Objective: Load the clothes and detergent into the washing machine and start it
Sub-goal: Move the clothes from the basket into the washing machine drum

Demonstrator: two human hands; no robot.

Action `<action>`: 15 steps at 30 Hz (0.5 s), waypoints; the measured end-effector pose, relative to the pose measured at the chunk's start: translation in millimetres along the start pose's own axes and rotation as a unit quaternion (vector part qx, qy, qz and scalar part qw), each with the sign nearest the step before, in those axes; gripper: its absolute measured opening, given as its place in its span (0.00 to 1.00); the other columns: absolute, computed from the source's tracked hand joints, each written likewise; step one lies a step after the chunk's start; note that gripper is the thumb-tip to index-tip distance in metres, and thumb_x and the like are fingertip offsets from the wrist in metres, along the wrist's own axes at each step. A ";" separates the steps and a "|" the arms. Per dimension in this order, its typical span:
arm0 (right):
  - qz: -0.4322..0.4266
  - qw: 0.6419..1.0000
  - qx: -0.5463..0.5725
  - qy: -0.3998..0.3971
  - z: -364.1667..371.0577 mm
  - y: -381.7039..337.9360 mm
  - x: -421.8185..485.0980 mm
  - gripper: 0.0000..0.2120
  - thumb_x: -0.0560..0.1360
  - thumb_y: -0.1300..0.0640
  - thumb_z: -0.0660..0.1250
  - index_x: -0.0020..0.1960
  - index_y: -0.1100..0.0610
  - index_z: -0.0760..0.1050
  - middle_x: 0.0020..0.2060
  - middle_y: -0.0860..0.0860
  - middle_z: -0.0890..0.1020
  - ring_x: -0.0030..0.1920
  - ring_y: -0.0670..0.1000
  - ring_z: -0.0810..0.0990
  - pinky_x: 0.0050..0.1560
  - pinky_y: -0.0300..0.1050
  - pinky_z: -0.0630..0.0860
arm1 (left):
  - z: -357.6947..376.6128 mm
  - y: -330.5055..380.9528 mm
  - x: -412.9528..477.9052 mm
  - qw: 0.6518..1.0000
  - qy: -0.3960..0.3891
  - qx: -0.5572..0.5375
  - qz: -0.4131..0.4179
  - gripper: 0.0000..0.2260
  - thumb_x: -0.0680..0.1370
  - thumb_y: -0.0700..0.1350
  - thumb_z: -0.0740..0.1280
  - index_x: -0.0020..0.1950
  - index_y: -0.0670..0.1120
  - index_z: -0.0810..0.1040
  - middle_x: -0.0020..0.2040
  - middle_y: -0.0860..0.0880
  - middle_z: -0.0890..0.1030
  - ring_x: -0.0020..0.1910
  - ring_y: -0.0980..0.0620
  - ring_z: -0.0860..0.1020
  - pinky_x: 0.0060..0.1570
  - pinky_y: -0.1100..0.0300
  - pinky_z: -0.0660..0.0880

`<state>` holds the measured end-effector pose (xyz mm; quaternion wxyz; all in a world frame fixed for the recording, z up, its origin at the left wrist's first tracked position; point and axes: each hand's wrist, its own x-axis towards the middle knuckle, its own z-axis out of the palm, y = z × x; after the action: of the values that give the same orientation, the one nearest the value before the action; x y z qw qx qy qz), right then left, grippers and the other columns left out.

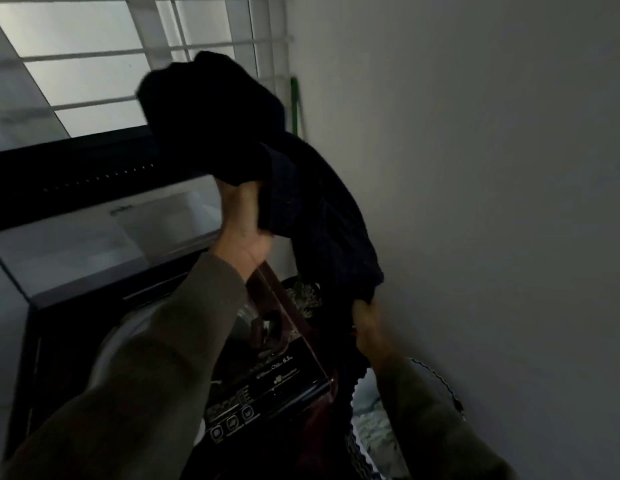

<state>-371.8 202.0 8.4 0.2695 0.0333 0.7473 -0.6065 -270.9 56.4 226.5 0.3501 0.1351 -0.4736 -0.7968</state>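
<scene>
A large dark garment hangs in the air above the top-loading washing machine. My left hand grips its upper part, raised high over the machine. My right hand holds its lower end near the wall, just above a laundry basket. The machine's lid stands raised behind the opening, and the control panel with buttons faces me. The drum is mostly hidden by my left sleeve. No detergent is in sight.
A white wall runs close along the right. A barred window is behind the machine. A green stick leans in the corner. Pale laundry lies in the basket at the lower right.
</scene>
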 end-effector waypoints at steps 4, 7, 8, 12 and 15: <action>-0.030 0.979 0.195 -0.046 6.7 -55.0 -30.7 0.16 0.82 0.65 0.55 0.69 0.64 0.69 0.59 0.60 0.77 0.56 0.61 0.79 0.38 0.46 0.81 | -70.7 25.7 12.9 0.985 0.139 0.086 0.061 0.32 0.62 0.41 0.72 0.66 0.39 0.73 0.50 0.46 0.82 0.42 0.51 0.84 0.36 0.59 0.80; -0.073 0.953 0.282 -0.078 22.4 -104.9 -57.7 0.14 0.81 0.67 0.57 0.63 0.64 0.75 0.51 0.58 0.82 0.43 0.56 0.83 0.33 0.45 0.82 | -127.4 36.1 15.0 0.946 0.226 0.219 0.076 0.39 0.60 0.47 0.76 0.70 0.46 0.70 0.60 0.47 0.81 0.56 0.46 0.82 0.50 0.49 0.82; -0.097 0.950 0.281 -0.091 30.1 -120.5 -65.6 0.13 0.80 0.69 0.58 0.61 0.64 0.76 0.49 0.59 0.83 0.41 0.54 0.84 0.36 0.46 0.82 | -140.2 39.1 11.8 0.928 0.249 0.269 0.074 0.41 0.58 0.50 0.78 0.70 0.49 0.69 0.61 0.49 0.80 0.58 0.48 0.81 0.55 0.47 0.80; -0.188 0.944 0.210 -0.174 74.7 -171.0 -102.0 0.15 0.77 0.72 0.58 0.59 0.63 0.77 0.42 0.56 0.84 0.37 0.50 0.84 0.38 0.43 0.81 | -160.0 41.5 -8.7 0.888 0.210 0.393 0.115 0.47 0.67 0.37 0.78 0.78 0.55 0.55 0.67 0.56 0.70 0.66 0.56 0.71 0.67 0.61 0.67; -0.221 0.937 0.114 -0.247 123.9 -187.1 -126.9 0.19 0.73 0.70 0.62 0.62 0.61 0.76 0.42 0.57 0.83 0.40 0.55 0.82 0.41 0.47 0.78 | -165.2 35.6 -19.5 0.897 0.127 0.392 0.159 0.44 0.69 0.33 0.73 0.77 0.54 0.54 0.70 0.52 0.69 0.68 0.55 0.71 0.71 0.55 0.69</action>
<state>-289.2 73.7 216.2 0.2987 -0.2532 0.5718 -0.7209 -151.2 -50.2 169.4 0.4481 0.2843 -0.7143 -0.4563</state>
